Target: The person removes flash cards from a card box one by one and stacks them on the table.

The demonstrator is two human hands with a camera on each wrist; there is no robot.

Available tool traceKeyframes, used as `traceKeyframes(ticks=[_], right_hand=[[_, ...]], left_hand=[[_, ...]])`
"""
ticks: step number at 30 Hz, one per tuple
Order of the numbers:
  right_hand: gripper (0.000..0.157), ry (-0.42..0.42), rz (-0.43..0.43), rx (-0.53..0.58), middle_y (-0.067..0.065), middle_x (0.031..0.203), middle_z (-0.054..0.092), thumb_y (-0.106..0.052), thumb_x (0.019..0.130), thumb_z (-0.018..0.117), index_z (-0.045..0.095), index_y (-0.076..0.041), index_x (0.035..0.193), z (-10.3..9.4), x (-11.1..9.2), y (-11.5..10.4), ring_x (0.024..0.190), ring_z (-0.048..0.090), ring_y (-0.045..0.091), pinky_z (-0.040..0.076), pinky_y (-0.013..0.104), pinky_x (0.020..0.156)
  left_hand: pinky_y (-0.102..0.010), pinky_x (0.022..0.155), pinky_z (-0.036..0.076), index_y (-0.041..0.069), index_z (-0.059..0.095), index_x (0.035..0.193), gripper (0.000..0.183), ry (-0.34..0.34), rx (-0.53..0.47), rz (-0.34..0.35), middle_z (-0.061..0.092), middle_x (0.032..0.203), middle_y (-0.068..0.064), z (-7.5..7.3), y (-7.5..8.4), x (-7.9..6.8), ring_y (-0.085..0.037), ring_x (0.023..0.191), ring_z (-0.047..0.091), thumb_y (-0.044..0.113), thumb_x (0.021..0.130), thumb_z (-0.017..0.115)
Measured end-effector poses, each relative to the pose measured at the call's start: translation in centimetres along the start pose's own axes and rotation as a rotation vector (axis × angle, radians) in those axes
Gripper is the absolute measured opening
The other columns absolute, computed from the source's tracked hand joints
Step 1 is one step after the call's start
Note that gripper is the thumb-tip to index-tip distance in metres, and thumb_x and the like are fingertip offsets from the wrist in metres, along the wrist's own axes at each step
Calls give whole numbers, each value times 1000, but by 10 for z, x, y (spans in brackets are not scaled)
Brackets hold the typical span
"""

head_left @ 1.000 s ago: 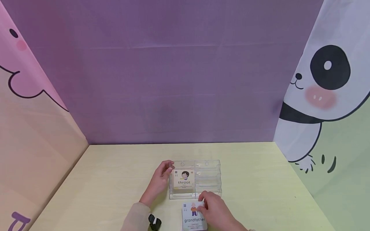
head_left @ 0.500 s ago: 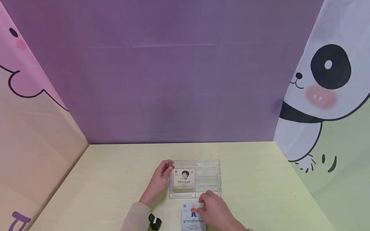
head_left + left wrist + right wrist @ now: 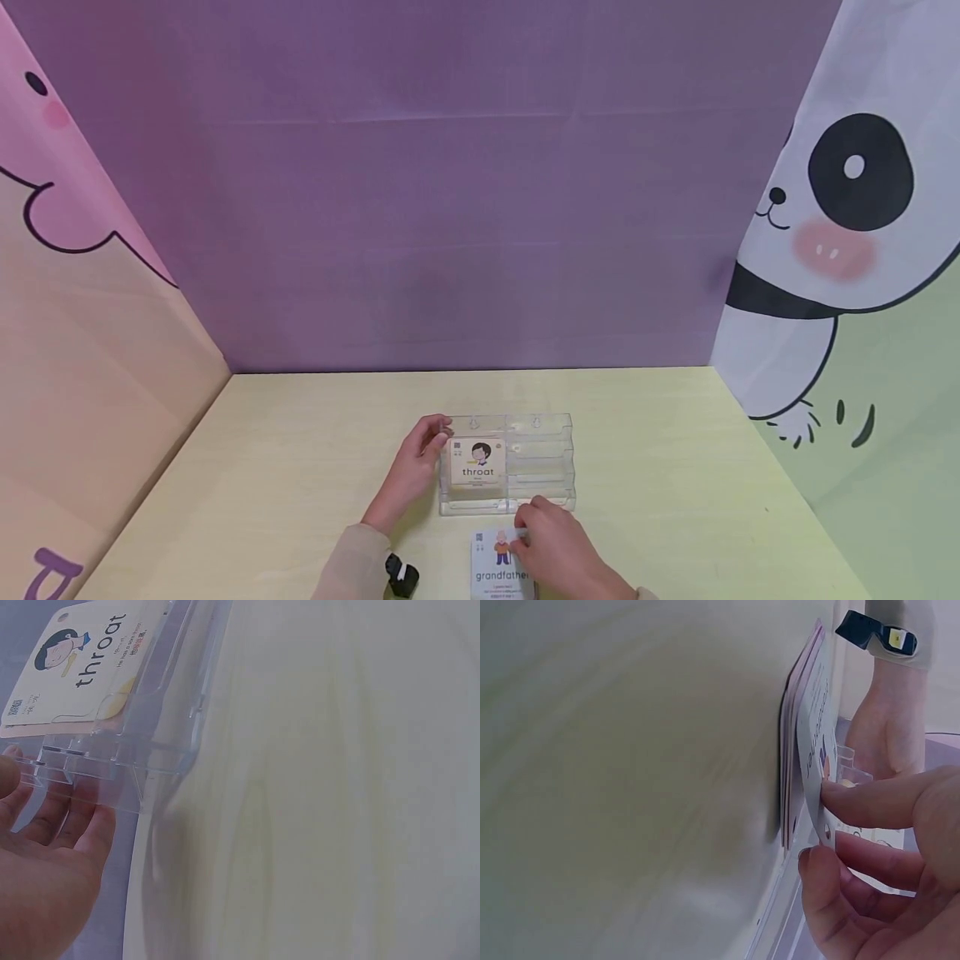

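A clear plastic card rack (image 3: 542,467) with stepped pockets lies on the table. My left hand (image 3: 408,467) grips its left edge; in the left wrist view, the fingers reach under the rack (image 3: 169,754). One left pocket holds a "throat" card (image 3: 477,463), with another card edge showing behind it. In front of the rack, my right hand (image 3: 561,546) pinches the upper right corner of a "grandfather" card (image 3: 495,577). Seen from the right wrist, that card (image 3: 814,742) tilts away from the small stack of cards (image 3: 786,780) beneath it, thumb on its printed face.
A black device (image 3: 402,577) is strapped at my left wrist. The pale wooden table (image 3: 315,450) runs back to a purple backdrop (image 3: 465,208). Printed side panels (image 3: 840,367) stand left and right.
The "grandfather" card has shifted very slightly toward the near edge, the right hand still on its corner. My left hand and the rack stay almost where they were.
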State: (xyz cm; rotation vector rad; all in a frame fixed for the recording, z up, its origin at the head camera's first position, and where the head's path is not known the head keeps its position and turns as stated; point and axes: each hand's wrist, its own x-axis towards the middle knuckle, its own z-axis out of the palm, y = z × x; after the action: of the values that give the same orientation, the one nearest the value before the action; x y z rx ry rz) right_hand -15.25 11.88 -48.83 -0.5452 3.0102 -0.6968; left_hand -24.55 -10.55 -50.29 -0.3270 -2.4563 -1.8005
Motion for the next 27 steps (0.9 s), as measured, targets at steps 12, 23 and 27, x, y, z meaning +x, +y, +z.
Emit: traceKeyframes(ticks=[12, 23, 27], right_hand=[[15, -24, -2, -34, -6, 72, 48, -19, 77, 75, 64, -9, 79, 4, 1, -1, 61, 44, 9, 44, 26, 55], [16, -54, 30, -38, -7, 70, 46, -20, 78, 77, 63, -10, 78, 6, 3, -3, 61, 43, 8, 43, 24, 55], [16, -73, 49, -35, -7, 69, 45, -20, 79, 76, 63, -11, 77, 6, 5, -4, 61, 42, 9, 42, 24, 56]], left_hand=[[-47, 107, 37, 8, 50, 127, 27, -5, 8, 21, 58, 121, -9, 1, -4, -1, -27, 118, 52, 13, 100, 47], [-47, 108, 36, 9, 50, 127, 28, -7, 0, -3, 58, 122, -10, 1, -2, 1, -27, 120, 51, 14, 100, 47], [-48, 107, 36, 7, 50, 127, 27, -5, 5, 18, 58, 121, -12, 0, -2, 2, -28, 118, 52, 13, 100, 47]])
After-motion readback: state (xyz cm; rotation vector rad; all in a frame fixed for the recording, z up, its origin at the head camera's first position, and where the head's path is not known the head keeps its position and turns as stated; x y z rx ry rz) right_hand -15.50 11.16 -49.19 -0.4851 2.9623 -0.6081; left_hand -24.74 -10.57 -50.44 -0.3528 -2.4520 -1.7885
